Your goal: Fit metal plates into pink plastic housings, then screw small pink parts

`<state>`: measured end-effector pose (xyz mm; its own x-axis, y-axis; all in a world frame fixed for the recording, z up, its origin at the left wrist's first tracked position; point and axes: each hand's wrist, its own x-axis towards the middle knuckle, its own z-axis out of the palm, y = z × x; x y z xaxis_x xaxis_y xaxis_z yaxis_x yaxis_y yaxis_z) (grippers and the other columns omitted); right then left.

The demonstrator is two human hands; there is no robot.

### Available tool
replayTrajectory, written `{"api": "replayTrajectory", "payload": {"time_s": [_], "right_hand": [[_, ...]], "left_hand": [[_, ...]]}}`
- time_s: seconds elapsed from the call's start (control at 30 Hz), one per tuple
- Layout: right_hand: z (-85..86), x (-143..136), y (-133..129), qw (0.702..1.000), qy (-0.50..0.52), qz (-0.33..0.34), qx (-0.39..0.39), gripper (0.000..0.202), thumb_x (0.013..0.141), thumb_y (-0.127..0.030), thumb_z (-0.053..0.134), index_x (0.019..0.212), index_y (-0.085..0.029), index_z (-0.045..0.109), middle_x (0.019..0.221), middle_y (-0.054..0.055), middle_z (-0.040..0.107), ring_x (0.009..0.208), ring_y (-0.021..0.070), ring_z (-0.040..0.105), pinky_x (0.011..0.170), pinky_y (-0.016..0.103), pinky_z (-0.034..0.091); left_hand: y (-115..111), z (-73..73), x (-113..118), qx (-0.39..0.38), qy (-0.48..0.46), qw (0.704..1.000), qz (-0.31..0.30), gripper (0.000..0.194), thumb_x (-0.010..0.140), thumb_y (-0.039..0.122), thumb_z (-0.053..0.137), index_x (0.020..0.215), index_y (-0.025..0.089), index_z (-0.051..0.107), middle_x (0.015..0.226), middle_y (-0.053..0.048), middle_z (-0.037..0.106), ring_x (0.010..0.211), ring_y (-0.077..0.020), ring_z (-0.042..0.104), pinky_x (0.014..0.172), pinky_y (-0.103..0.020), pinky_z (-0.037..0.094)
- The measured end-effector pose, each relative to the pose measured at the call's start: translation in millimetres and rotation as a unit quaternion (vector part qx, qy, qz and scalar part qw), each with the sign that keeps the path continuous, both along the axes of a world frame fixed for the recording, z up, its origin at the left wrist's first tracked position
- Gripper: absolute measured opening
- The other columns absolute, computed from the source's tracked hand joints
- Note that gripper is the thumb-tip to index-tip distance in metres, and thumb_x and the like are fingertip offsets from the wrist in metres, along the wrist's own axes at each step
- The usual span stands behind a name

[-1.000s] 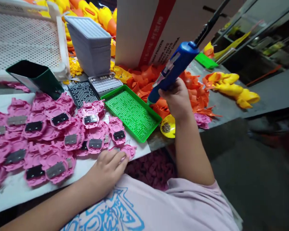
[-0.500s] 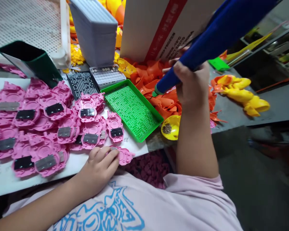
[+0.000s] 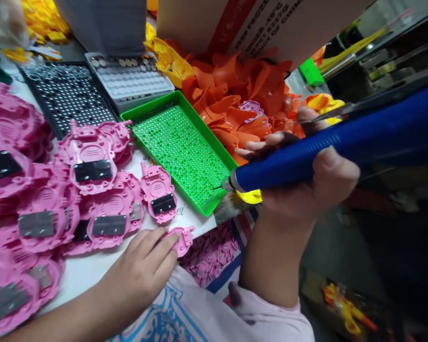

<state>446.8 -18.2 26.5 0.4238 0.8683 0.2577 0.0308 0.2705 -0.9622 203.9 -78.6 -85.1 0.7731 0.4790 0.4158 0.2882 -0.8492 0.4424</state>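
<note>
My right hand (image 3: 306, 175) is wrapped round a blue electric screwdriver (image 3: 292, 161), whose bit points left over the near right corner of a green screw tray (image 3: 185, 152). My left hand (image 3: 146, 261) holds a pink plastic part (image 3: 182, 241) at the table's front edge, its fingers covering much of it. Just above that hand lies another pink part with a black cover (image 3: 159, 194). Piles of similar pink parts (image 3: 107, 204) with dark or grey covers spread over the left side.
A black screw tray (image 3: 71, 95) and a white tray of round metal pieces (image 3: 128, 78) stand behind. Orange parts (image 3: 231, 104) heap before a carton (image 3: 264, 23). A yellow bowl (image 3: 249, 196) is partly hidden by the screwdriver. Below the edge is a container of pink parts (image 3: 214, 254).
The screwdriver has swung down from over the orange parts to the green tray's near corner, now lying flatter. The view has moved closer to the table. My left hand still holds the pink part.
</note>
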Motion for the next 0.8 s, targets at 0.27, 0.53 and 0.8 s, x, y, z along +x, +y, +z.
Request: {"api": "replayTrajectory", "payload": {"time_s": [0.27, 0.53, 0.8], "right_hand": [[-6.6, -17.0, 9.8, 0.996, -0.079, -0.020, 0.034, 0.027, 0.073, -0.030, 0.047, 0.095, -0.028, 0.063, 0.064, 0.000, 0.047, 0.051, 0.0172, 0.052, 0.051, 0.035, 0.048], [-10.9, -21.9, 16.7, 0.981, -0.192, -0.027, -0.006, 0.029, 0.076, -0.032, 0.038, 0.100, -0.029, 0.053, 0.065, 0.000, 0.041, 0.050, 0.0178, 0.051, 0.053, 0.036, 0.047], [-11.7, -22.3, 18.6, 0.992, -0.121, -0.029, 0.000, 0.021, 0.069, -0.030, 0.046, 0.087, -0.027, 0.057, 0.059, -0.001, 0.044, 0.047, 0.0168, 0.050, 0.050, 0.035, 0.046]], "left_hand": [[1.2, -1.3, 7.9, -0.012, 0.002, 1.000, 0.025, 0.037, 0.088, 0.009, 0.040, 0.113, 0.021, 0.064, 0.119, -0.003, 0.066, 0.101, -0.0279, 0.053, 0.084, -0.044, 0.037], [0.1, 0.2, 6.6, -0.023, 0.010, 1.000, 0.013, 0.039, 0.086, 0.007, 0.040, 0.113, 0.021, 0.064, 0.121, -0.005, 0.063, 0.105, -0.0266, 0.053, 0.086, -0.045, 0.039], [-1.9, -1.8, 9.5, -0.036, -0.025, 0.998, 0.042, 0.034, 0.087, 0.010, 0.042, 0.104, 0.025, 0.067, 0.115, -0.006, 0.065, 0.101, -0.0266, 0.054, 0.086, -0.045, 0.038]]}}
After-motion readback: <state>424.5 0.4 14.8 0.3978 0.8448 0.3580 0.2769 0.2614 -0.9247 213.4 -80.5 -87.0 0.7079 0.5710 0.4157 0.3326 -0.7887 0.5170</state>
